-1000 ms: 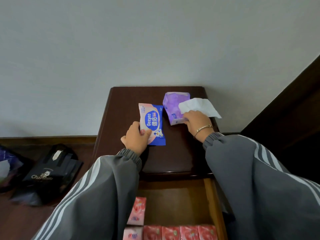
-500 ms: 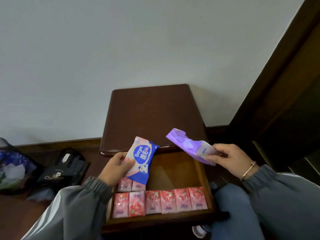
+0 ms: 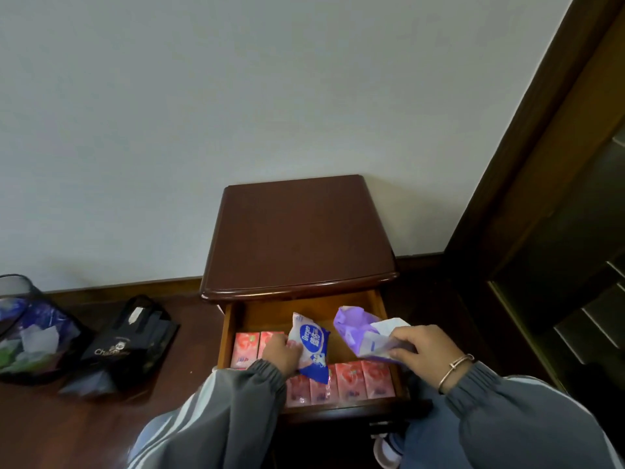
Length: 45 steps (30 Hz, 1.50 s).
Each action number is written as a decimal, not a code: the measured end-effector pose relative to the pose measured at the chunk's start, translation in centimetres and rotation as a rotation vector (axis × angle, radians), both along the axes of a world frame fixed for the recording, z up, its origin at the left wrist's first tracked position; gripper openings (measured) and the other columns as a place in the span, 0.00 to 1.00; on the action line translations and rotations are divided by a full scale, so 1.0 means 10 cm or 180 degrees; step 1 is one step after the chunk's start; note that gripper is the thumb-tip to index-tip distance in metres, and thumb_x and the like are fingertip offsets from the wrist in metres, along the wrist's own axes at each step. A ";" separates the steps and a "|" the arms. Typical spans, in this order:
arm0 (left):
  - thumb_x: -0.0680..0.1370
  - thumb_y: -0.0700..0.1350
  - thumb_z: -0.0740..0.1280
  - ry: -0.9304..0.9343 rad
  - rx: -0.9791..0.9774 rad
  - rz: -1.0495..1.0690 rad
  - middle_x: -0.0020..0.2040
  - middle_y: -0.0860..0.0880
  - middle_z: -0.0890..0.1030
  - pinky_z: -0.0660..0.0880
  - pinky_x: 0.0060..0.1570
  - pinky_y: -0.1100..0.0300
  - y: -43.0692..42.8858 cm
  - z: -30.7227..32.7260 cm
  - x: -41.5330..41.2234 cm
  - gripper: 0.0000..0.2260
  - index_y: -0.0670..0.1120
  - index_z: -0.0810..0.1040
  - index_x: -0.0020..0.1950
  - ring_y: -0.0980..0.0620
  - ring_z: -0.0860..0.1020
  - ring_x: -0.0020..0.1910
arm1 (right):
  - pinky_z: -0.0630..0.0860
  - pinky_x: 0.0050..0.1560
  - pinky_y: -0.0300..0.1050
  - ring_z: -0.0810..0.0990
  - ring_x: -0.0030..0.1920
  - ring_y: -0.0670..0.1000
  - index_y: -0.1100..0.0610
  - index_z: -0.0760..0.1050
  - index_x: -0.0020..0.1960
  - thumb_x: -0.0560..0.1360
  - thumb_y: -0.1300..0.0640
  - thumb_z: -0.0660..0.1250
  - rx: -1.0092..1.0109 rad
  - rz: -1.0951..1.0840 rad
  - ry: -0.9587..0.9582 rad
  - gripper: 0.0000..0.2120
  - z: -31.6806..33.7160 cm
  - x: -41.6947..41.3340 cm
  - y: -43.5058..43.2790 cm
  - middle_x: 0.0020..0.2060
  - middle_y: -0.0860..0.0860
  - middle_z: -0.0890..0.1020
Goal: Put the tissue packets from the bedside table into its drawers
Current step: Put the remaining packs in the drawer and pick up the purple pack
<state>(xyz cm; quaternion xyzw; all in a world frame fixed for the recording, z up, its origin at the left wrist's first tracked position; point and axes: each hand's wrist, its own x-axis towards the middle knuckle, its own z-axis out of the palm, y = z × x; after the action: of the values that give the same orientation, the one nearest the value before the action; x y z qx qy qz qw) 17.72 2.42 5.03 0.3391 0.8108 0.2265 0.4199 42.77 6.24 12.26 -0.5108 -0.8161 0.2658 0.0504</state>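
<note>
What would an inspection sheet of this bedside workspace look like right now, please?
Surface: dark wood bedside table, its drawer pulled open.
Job's things: blue-and-white packet and purple packet held over the drawer; pink packets lie in rows inside.
Clutter: black bag and mesh bin on the floor, left of the table.
Grippers: left hand grips the blue-and-white packet; right hand pinches the purple packet.
Cables: nothing seen.
Surroundings: pale wall behind, dark wooden frame at right.
</note>
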 end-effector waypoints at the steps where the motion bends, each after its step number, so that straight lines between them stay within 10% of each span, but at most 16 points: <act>1: 0.79 0.40 0.61 -0.0019 0.0024 0.0087 0.55 0.35 0.80 0.76 0.43 0.56 0.05 -0.04 0.05 0.07 0.37 0.73 0.52 0.40 0.79 0.54 | 0.72 0.44 0.42 0.80 0.46 0.52 0.55 0.81 0.47 0.73 0.55 0.67 0.0025 -0.0042 -0.0012 0.06 -0.01 0.03 0.01 0.42 0.52 0.84; 9: 0.77 0.33 0.59 0.0555 0.0228 -0.0353 0.67 0.37 0.72 0.67 0.64 0.55 0.13 -0.22 0.17 0.17 0.36 0.70 0.66 0.41 0.71 0.65 | 0.70 0.51 0.42 0.79 0.53 0.51 0.52 0.81 0.51 0.75 0.54 0.65 0.0244 -0.0032 0.0020 0.08 -0.15 0.03 -0.01 0.49 0.49 0.84; 15: 0.78 0.36 0.59 0.1470 0.0470 -0.1090 0.75 0.46 0.64 0.60 0.72 0.57 -0.03 -0.18 -0.02 0.22 0.44 0.68 0.73 0.48 0.63 0.73 | 0.72 0.55 0.47 0.75 0.60 0.54 0.51 0.76 0.61 0.79 0.54 0.55 0.0476 0.0622 -0.1111 0.15 -0.43 -0.45 -0.07 0.57 0.52 0.80; 22: 0.76 0.43 0.63 0.1996 0.0277 -0.0672 0.75 0.51 0.63 0.62 0.72 0.53 -0.35 -0.09 -0.49 0.25 0.50 0.65 0.74 0.50 0.60 0.75 | 0.68 0.21 0.32 0.76 0.21 0.46 0.53 0.76 0.21 0.40 0.54 0.82 0.1160 0.0468 -0.1375 0.17 -0.72 -0.96 0.03 0.18 0.47 0.76; 27: 0.74 0.42 0.63 0.1744 -0.0139 -0.0218 0.76 0.48 0.60 0.64 0.70 0.49 -0.56 -0.12 -0.76 0.29 0.48 0.62 0.75 0.45 0.60 0.74 | 0.75 0.52 0.49 0.77 0.56 0.58 0.59 0.78 0.56 0.76 0.63 0.61 0.0741 0.0578 -0.1688 0.12 -0.97 -1.15 0.11 0.52 0.56 0.82; 45: 0.79 0.43 0.61 0.0842 -0.0128 -0.0254 0.68 0.43 0.69 0.70 0.47 0.61 -0.79 -0.35 -0.95 0.28 0.45 0.56 0.77 0.46 0.79 0.55 | 0.56 0.72 0.49 0.61 0.72 0.52 0.52 0.63 0.70 0.79 0.51 0.53 0.0482 0.0538 -0.1898 0.20 -1.27 -0.63 0.14 0.70 0.51 0.68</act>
<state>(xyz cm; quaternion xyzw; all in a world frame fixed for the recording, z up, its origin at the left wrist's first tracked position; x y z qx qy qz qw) 8.25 -5.50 1.53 0.3895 0.8493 0.1467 0.3247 36.47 7.67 -0.40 -0.4913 -0.8519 0.0461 -0.1754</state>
